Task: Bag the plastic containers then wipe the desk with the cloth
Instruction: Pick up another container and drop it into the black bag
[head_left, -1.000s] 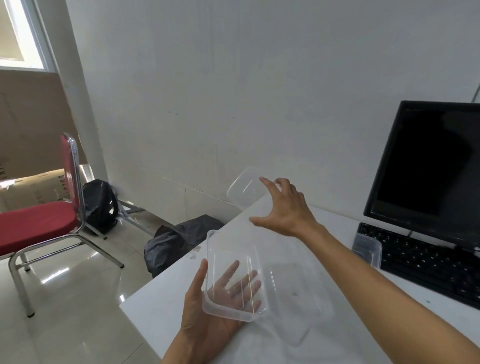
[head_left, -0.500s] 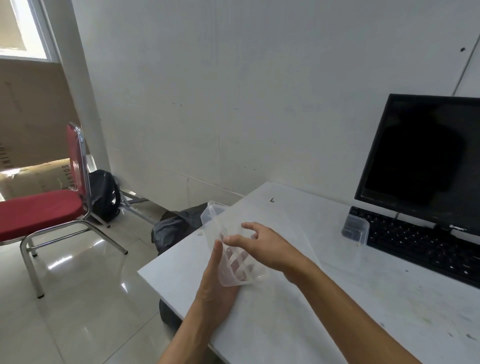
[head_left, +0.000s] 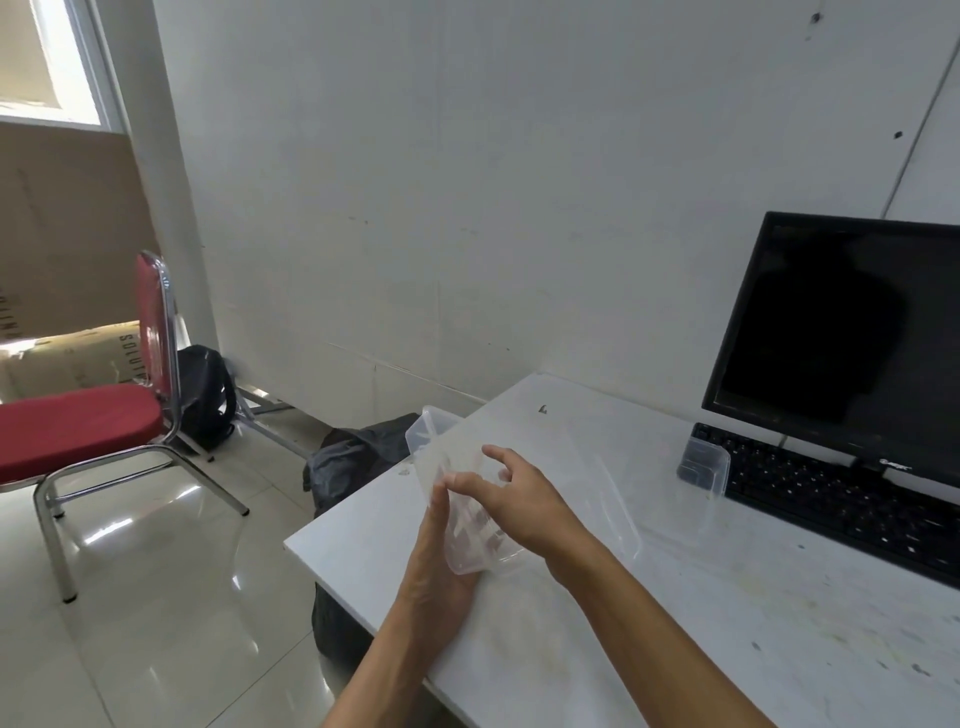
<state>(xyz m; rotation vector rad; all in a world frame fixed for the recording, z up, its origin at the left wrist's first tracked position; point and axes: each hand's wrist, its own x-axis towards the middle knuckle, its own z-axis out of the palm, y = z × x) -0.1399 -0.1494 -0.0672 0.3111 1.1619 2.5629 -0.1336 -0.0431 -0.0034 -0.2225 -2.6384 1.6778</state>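
Container (head_left: 432, 442) over worktop (head_left: 675, 597) edge | left hand (head_left: 436, 566) is gripping it from below | right hand (head_left: 524, 499) is resting on top, grip spread

The left hand (head_left: 441, 561) holds a tilted clear container (head_left: 431, 436) from beneath, above the tabletop's (head_left: 675, 597) left corner; the right hand (head_left: 519, 499) lies over it, fingers spread. A smaller tub (head_left: 704, 467) stands against the black keyboard's (head_left: 841, 509) end.

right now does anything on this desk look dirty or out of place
Two things. A small clear plastic container sits against the left end of the keyboard, seemingly overlapping its keys. The white desk is grubby, with yellowish smudges and dark specks on its near right part. Nothing looks spilled or broken.
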